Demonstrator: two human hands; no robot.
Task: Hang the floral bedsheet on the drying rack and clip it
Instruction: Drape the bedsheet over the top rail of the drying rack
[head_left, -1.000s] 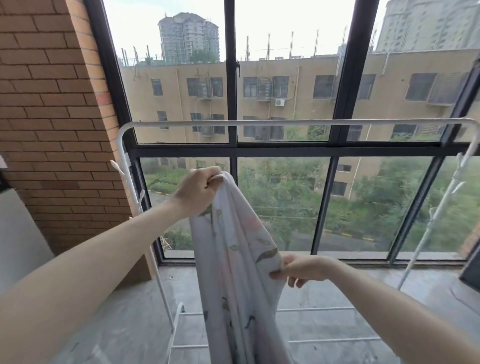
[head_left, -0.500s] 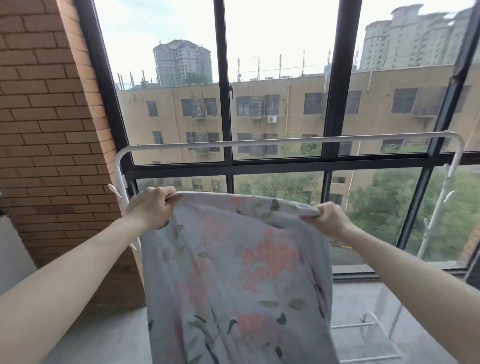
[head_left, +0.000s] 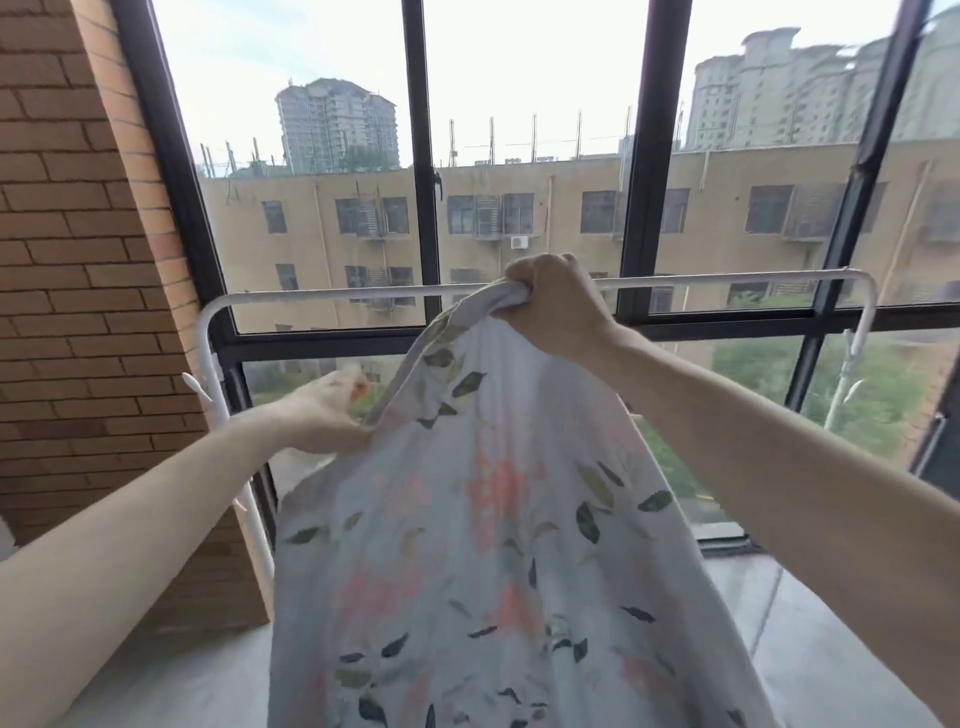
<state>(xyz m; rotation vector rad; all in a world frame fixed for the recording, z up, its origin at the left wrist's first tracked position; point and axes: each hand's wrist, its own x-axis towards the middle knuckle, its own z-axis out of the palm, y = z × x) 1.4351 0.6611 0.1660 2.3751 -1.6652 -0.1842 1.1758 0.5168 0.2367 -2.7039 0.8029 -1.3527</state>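
**Floral sheet held up in front of the rack's top bar**

At the far left stands a red-brown brick wall, and beside it the black-framed window runs across the whole view, with a tan apartment block and grey towers outside.

The white tubular metal drying rack stands just inside the glass. Its left upright curves into a horizontal top bar that crosses the view and bends down again at the right. Small white pegs stick out from both uprights.

The left hand is low and blurred, below the top bar and near the left upright. It meets the left edge of the sheet at a fold; its fingers appear to pinch the cloth, though the blur keeps the grip from being plain.

The pale lilac-grey cotton bedsheet printed with pink flowers and dark green leaves hangs in a broad panel from the two hands down past the bottom of the view. Its top hem slants up from the left hand to the right. The sheet is in front of the rack and not over the bar.

The right hand is raised level with the top bar, its fingers curled tight round a bunched corner of the sheet.

The grey concrete floor shows at the lower right.
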